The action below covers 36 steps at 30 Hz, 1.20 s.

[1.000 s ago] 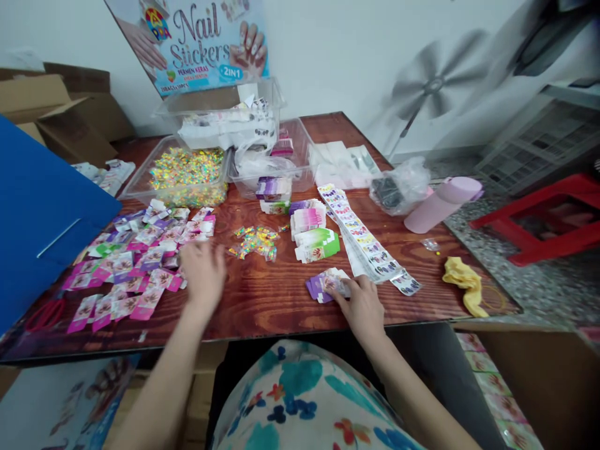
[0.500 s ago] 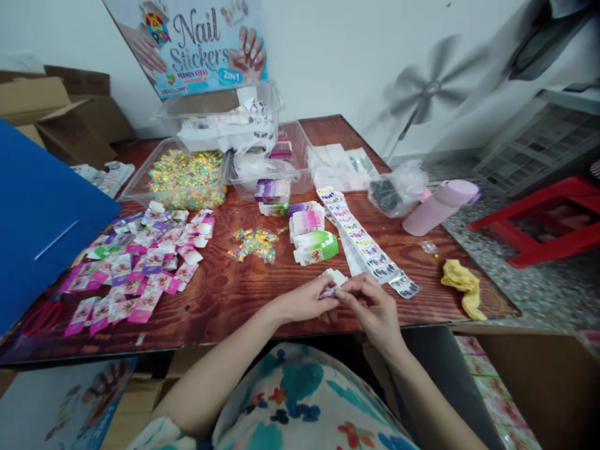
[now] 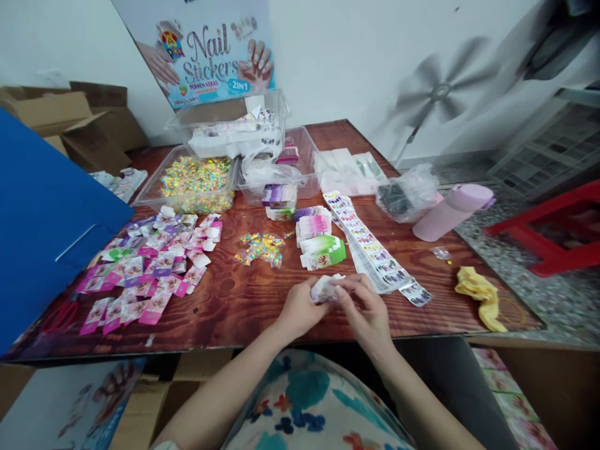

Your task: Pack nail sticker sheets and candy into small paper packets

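Centrally, at the lower middle of the frame, the left hand point(image 3: 297, 307) and the right hand point(image 3: 368, 312) meet just above the near edge of the wooden counter point(image 3: 244, 306). Both hands grip one small purple-and-white packet point(image 3: 324, 288) between them: the fingers of each hand are curled closed on it, the left at its left end, the right at its right end. The packet is partly hidden by the fingers, so its print cannot be read.

Just beyond the hands, toward the frame centre, lies a stack of green-and-white packets point(image 3: 324, 252), with a pink-and-white stack point(image 3: 313, 225) behind it. A long strip of sticker sheets point(image 3: 370, 247) runs diagonally from the centre toward the lower right, ending near the right hand. A small heap of glittery pieces point(image 3: 260, 247) lies left of the stacks.

At the left of the frame, a wide spread of flat pink and purple packets point(image 3: 150, 265) covers the counter, well apart from the hands. A blue board point(image 3: 42, 219) stands at the far left edge.

At the upper centre, clear plastic tubs point(image 3: 197, 181) hold more glittery pieces and sheets, below a nail sticker poster point(image 3: 210, 53). At the right lie a pink bottle point(image 3: 452, 210) on its side and a yellow cloth point(image 3: 478, 294).
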{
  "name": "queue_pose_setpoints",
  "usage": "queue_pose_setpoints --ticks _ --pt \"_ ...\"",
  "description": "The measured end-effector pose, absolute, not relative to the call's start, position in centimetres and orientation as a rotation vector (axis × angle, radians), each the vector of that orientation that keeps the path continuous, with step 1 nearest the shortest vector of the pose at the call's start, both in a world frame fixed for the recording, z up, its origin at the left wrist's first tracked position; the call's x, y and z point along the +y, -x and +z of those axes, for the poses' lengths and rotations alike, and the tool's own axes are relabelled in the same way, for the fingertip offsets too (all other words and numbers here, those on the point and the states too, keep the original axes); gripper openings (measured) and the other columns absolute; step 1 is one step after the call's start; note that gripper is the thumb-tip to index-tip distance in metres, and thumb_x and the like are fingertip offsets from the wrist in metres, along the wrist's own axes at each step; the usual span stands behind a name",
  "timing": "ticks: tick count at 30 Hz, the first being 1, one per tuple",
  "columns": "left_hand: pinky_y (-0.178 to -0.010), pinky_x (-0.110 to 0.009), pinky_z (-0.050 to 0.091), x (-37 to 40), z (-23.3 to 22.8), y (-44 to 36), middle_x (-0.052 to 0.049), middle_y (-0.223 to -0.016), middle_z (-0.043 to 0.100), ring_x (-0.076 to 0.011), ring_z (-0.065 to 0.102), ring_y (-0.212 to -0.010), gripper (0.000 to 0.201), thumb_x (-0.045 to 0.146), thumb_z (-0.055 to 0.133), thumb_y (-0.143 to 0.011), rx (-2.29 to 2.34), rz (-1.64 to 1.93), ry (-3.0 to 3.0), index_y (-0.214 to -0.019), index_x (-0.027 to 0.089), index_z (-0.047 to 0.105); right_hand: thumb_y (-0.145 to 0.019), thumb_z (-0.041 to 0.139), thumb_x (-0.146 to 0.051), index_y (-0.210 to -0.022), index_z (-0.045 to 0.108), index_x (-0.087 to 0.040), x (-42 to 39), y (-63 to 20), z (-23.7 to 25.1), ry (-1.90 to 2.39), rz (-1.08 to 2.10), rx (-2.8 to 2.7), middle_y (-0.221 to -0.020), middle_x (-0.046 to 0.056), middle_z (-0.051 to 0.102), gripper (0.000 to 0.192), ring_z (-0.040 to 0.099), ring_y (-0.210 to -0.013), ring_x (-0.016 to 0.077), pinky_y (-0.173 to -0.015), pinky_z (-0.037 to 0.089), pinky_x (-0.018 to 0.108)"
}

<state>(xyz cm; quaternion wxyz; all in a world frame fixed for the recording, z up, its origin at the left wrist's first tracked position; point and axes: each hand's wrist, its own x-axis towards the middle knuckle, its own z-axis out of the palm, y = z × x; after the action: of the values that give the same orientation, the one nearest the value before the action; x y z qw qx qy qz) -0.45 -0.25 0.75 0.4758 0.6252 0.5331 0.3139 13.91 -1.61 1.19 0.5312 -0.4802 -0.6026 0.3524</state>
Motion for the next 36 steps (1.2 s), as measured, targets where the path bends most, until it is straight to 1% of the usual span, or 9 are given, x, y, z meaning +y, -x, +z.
queue_pose_setpoints --ticks 3,6,11,15,20,25,30,33,36 --pt "-0.064 -0.025 0.044 -0.4 1.0 0.9 -0.001 -0.077 0.063 -0.0127 0.055 -0.067 0.045 0.043 0.082 -0.061 1.054 0.826 -1.234 -0.087 0.011 0.063 -0.081 0.067 -0.043 -0.099 0.065 -0.023 -1.1 -14.4 1.5 1.117 1.212 -1.288 -0.085 0.004 0.063 0.028 0.060 -0.077 0.0184 -0.068 0.050 0.030" --pt "-0.062 -0.024 0.043 -0.6 1.3 1.2 -0.001 -0.075 0.063 -0.0118 0.053 -0.065 0.052 0.046 0.085 -0.055 0.950 0.761 -1.238 -0.086 0.011 0.064 -0.070 0.076 -0.045 -0.104 0.059 -0.023 -0.6 -14.5 1.5 1.019 1.735 -1.040 -0.088 0.004 0.068 0.043 0.066 -0.076 0.0202 -0.065 0.053 0.031" --pt "-0.070 -0.028 0.046 -1.0 0.9 1.5 -0.002 -0.084 0.068 -0.0180 0.061 -0.076 0.056 0.045 0.084 -0.059 1.198 0.800 -1.544 -0.100 0.016 0.059 -0.062 0.082 -0.035 -0.086 0.061 -0.020 -0.3 -14.2 0.7 0.935 2.019 -0.802 -0.082 0.003 0.069 0.035 0.066 -0.072 0.0183 -0.065 0.053 0.029" --pt "-0.072 -0.027 0.048 -1.5 0.0 1.7 -0.001 -0.088 0.070 -0.0171 0.065 -0.077 0.056 0.043 0.077 -0.071 1.217 0.931 -1.606 -0.114 0.021 0.047 -0.065 0.080 -0.033 -0.082 0.060 -0.020 -0.1 -14.2 -0.3 0.924 2.001 -0.800 -0.075 0.000 0.065 0.029 0.058 -0.060 0.0123 -0.054 0.047 0.023" --pt "-0.079 -0.028 0.049 -2.0 -0.6 2.1 -0.004 -0.105 0.068 -0.0171 0.065 -0.087 0.033 0.041 0.064 -0.084 1.176 1.043 -1.796 -0.110 0.023 0.055 -0.064 0.081 -0.036 -0.079 0.060 -0.020 0.0 -14.0 -0.5 0.886 1.999 -0.787 -0.075 -0.001 0.061 0.030 0.055 -0.059 0.0104 -0.051 0.044 0.021" --pt "-0.071 -0.026 0.046 -1.8 -0.4 2.3 -0.001 -0.086 0.066 -0.0146 0.062 -0.074 0.022 0.042 0.053 -0.091 1.224 0.959 -1.802 -0.100 0.022 0.056 -0.069 0.079 -0.041 -0.083 0.066 -0.022 -0.3 -13.8 -0.6 0.958 1.758 -0.953 -0.075 -0.001 0.061 0.027 0.055 -0.061 0.0117 -0.054 0.046 0.023" --pt "-0.062 -0.025 0.041 -1.9 -0.3 2.0 0.003 -0.070 0.056 -0.0129 0.056 -0.061 0.022 0.039 0.033 -0.099 1.373 0.945 -1.632 -0.100 0.021 0.045 -0.078 0.073 -0.040 -0.086 0.076 -0.024 -0.8 -13.7 0.1 0.962 1.208 -1.384 -0.087 0.005 0.069 0.018 0.064 -0.084 0.0209 -0.077 0.053 0.037" --pt "-0.063 -0.026 0.040 -2.3 -0.2 1.8 0.003 -0.071 0.055 -0.0137 0.056 -0.062 0.021 0.039 0.030 -0.099 1.430 1.030 -1.572 -0.100 0.022 0.041 -0.080 0.072 -0.039 -0.084 0.077 -0.024 -0.8 -13.6 0.3 0.945 1.212 -1.438 -0.087 0.006 0.073 0.016 0.067 -0.083 0.0223 -0.079 0.054 0.039" --pt "-0.064 -0.028 0.041 -2.6 -0.3 1.8 0.001 -0.075 0.058 -0.0155 0.059 -0.066 0.017 0.036 0.032 -0.099 1.520 1.036 -1.627 -0.101 0.022 0.041 -0.073 0.078 -0.038 -0.081 0.077 -0.023 -0.7 -13.5 0.0 1.013 1.315 -1.309 -0.080 0.005 0.074 0.017 0.066 -0.075 0.0197 -0.072 0.055 0.035"
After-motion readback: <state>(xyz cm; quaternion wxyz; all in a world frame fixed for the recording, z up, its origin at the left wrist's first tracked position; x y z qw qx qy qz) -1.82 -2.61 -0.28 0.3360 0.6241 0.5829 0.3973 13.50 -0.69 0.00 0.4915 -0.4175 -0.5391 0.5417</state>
